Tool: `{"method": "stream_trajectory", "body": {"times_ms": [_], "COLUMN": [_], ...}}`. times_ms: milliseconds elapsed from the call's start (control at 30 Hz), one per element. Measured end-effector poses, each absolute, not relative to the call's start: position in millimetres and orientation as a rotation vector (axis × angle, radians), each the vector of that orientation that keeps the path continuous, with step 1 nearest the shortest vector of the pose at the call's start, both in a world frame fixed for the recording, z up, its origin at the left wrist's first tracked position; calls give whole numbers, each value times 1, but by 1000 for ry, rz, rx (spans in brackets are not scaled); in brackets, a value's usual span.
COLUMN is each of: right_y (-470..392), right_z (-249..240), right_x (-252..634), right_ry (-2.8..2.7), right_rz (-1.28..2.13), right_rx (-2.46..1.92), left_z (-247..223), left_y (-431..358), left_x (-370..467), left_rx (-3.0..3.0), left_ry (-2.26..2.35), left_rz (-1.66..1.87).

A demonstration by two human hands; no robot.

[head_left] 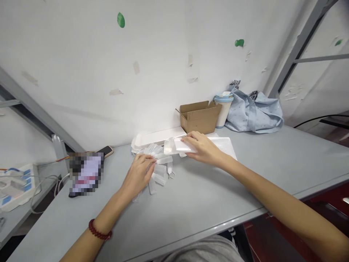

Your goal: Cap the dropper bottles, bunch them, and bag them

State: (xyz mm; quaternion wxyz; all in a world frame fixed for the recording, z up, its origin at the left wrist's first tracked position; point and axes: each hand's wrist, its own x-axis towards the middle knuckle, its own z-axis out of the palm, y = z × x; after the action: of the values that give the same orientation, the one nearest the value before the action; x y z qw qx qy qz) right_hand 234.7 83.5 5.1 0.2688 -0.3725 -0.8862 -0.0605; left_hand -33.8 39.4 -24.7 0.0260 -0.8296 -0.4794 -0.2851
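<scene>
My left hand (139, 173), a red bead bracelet on its wrist, has its fingertips closed at the white end of a small translucent plastic tube (165, 160). Around these fingers lies a loose pile of similar tubes (159, 178), some with white caps. My right hand (203, 147) is wrapped over a long white box (178, 145) with a clear, shiny end that points toward the tubes. Below and behind that hand, a flat white piece (226, 145) rests on the table. White trays or boxes (160, 136) lie stacked by the wall.
An open cardboard box (201, 118), a lidded cup (224, 111) and a light blue cloth bag (251, 112) stand along the back of the grey table (185, 218). At left are a phone (108, 151), a blurred-out item (86, 176) and a power strip (20, 185) with cables.
</scene>
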Motion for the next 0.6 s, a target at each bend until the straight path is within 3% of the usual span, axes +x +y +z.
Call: {"method": "stream_trajectory", "body": {"times_ms": [433,600], "right_y": [79,79], "right_z": [8,7], "right_x": [232,232], "right_ry": [-2392,-2393], "right_rz": [-192,-197], "right_rx": [-993,-982], "left_z": [-11,-12], "left_y": [36,36], "left_x": [-34,-35], "left_rx": [-2233,-2209], "left_ry": [-1831,-1752], "left_rz": [-1223,-1289]}}
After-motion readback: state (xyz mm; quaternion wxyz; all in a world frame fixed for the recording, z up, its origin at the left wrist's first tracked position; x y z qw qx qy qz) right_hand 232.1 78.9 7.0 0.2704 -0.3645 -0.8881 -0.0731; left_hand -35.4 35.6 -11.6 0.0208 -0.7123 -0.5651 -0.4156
